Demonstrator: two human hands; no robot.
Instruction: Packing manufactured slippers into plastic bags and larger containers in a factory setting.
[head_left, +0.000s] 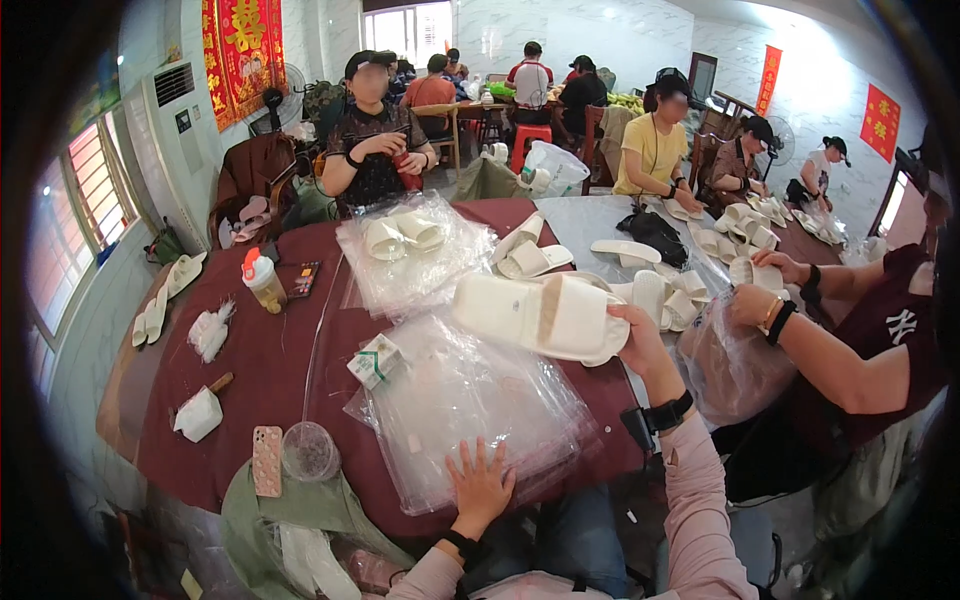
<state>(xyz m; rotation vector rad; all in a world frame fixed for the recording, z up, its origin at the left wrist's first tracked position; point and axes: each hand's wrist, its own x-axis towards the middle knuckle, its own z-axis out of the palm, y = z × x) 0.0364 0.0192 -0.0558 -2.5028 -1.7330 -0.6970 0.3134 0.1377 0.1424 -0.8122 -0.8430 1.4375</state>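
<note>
1. The left hand is lying flat, palm down, with its fingers spreading apart and pointing away from the body, close to the near edge of the table.
2. The left wrist is wearing a dark band, and the forearm, in a pale pink sleeve, is coming up from the lower edge of the view.
3. The right hand is reaching farther out over the table toward its right side, with the fingers curling in a grip and the thumb on top.
4. The right wrist is wearing a black strap, and the pink-sleeved right forearm is rising steeply from the lower right, the elbow bending.
</note>
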